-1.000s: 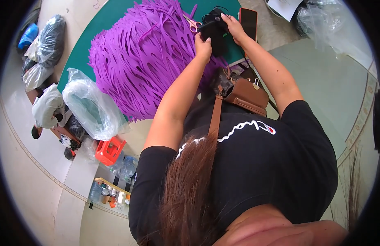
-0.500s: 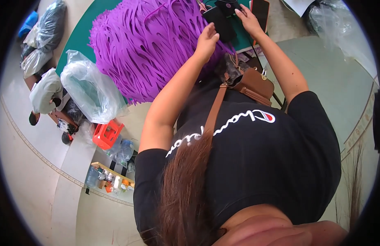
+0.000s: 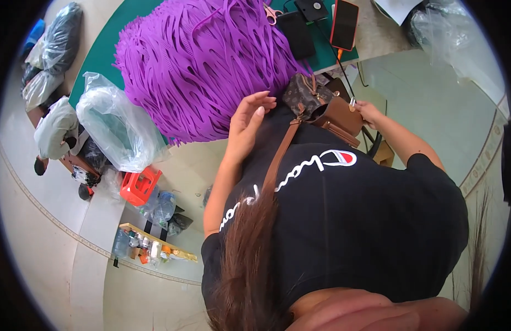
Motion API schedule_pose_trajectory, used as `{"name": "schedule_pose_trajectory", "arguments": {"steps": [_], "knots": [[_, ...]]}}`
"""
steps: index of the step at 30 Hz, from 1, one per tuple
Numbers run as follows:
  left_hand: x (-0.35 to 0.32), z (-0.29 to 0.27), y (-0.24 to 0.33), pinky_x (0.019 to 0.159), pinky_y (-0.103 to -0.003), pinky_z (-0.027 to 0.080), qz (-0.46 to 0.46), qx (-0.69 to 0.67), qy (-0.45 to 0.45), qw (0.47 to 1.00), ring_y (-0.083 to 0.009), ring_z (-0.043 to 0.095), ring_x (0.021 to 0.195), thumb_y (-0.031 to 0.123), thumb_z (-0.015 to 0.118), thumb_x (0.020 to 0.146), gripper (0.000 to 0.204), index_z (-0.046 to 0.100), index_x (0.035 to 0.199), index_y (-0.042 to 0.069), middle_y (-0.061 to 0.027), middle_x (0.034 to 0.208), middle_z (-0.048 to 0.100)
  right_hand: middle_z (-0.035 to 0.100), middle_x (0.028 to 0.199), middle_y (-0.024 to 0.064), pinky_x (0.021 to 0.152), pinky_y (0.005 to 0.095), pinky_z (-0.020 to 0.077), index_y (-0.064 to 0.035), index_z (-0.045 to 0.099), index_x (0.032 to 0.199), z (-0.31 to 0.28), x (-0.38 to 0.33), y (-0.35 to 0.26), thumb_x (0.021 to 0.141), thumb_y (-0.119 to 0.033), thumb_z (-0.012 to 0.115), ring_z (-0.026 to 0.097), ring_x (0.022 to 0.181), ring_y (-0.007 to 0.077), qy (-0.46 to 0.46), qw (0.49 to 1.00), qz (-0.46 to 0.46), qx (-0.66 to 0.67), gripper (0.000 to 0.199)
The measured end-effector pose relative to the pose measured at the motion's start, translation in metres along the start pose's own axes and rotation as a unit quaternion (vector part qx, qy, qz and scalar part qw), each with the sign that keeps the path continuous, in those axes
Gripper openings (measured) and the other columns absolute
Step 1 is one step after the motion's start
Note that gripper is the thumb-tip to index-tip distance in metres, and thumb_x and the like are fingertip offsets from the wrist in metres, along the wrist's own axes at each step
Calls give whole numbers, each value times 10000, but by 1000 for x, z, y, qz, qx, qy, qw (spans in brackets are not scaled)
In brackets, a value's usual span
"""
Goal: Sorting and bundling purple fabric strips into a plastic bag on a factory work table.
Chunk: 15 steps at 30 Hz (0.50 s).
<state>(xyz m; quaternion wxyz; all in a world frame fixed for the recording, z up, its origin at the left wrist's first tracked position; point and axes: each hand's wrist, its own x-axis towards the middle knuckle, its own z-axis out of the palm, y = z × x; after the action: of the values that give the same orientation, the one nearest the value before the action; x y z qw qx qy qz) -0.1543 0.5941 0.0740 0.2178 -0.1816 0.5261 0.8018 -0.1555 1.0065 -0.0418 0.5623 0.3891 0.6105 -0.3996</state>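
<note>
My left hand is open in front of my body, its fingers loosely bent and spread just in front of a big bundle of purple fringed strips. Nothing shows in it. At the right, my right hand pinches the edge of a brown shoulder bag beside its metal clasp; its lower fingers are partly hidden. A brown patterned pouch hangs against the bag, close to the table edge. The bag's strap crosses my front.
On the green table lie pink-handled scissors, a black flat case, a black device and a phone with an orange cable. A clear plastic bag and red stool stand left. Another person is beyond.
Both hands have drawn back from the table. The left came down in front of my body; the right left the black device and moved down to the brown bag's clasp.
</note>
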Motion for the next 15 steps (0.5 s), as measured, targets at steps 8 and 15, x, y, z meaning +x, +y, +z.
{"name": "schedule_pose_trajectory", "arguments": {"steps": [8,15], "knots": [[-20,8,15,996,-322,375,38,52,7,998,-203,517,1149,56,455,949,327,461,1269,-10,-131,1199,562,599,629,121,418,376,453,-20,600,850,-93,42,-33,847,-151,525,562,464,229,135,906,-31,-400,151],[-27,29,22,1044,-393,334,97,198,-253,942,-288,468,1242,48,515,880,219,656,1047,39,-94,1194,591,679,1071,73,895,315,506,-3,624,1126,-85,26,-259,866,-136,627,662,922,176,-113,541,330,-765,292]]}}
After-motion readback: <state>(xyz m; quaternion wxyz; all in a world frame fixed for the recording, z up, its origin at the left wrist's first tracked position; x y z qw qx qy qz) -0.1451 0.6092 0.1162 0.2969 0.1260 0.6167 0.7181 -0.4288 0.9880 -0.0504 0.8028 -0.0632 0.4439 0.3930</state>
